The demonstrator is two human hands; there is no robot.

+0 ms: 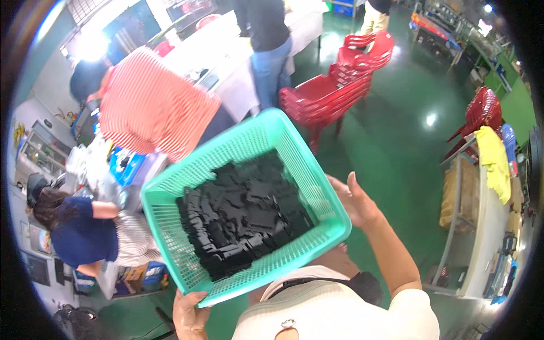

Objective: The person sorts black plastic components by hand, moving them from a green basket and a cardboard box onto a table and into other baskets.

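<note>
Two bare hands support one basket in front of the wearer's torso. The left hand (191,310) pinches the near-left corner of the basket (277,258), its thumb over the rim. The right hand (358,205) lies spread along the right side, thumb standing clear of the rim; its other fingers are partly hidden. The basket is of green plastic, rectangular with rounded corners, its walls perforated as a fine lattice; it sits askew in the view. Within it lies one heap of black pieces (243,209), flat-faced and angular, partly glossy, overlapping too closely to be counted.

Beyond the basket, four other people are visible: one in a red-and-white striped shirt (150,105), bent forward; one in a navy top (82,229); one in blue jeans (269,45); and one in pale trousers (375,17). At least two stacks of glossy red plastic chairs (334,93) stand on the smooth green floor (396,147). At right, one yellow cloth (493,161) hangs in soft folds.
</note>
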